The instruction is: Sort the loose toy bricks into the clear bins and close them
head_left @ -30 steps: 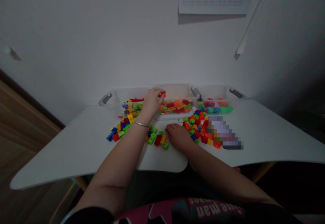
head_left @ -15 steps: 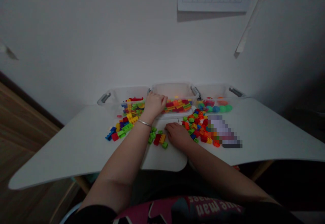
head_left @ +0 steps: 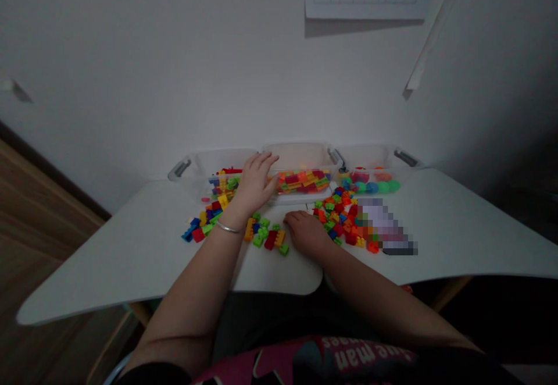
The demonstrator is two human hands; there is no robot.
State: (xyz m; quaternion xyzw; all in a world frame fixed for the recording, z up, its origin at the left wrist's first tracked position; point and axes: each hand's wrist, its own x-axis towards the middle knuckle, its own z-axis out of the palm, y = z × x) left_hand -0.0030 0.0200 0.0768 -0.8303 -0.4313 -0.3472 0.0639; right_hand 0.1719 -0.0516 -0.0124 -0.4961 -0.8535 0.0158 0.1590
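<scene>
Open left hand [head_left: 257, 186] at the bins, right hand [head_left: 307, 232] low beside loose bricks [head_left: 271, 239].
The left fingers are spread wide, the thumb set apart, and no brick is seen in them; whether a bin is touched cannot be told. The right fingers are curled down at the white table [head_left: 131, 257], and whether anything is held under them cannot be told. Bricks are seen in the left bin [head_left: 218, 161] and the middle bin [head_left: 296, 155], and round pieces in the right bin [head_left: 368, 157]; 2 more heaps are spread in front, the left heap [head_left: 207, 230] and the right heap [head_left: 342, 217]. The step in hand is judged to be an empty-fingered pause or reach. For any loose brick to be lifted, a narrow pinch, kept off its close neighbours, would be called for.
</scene>
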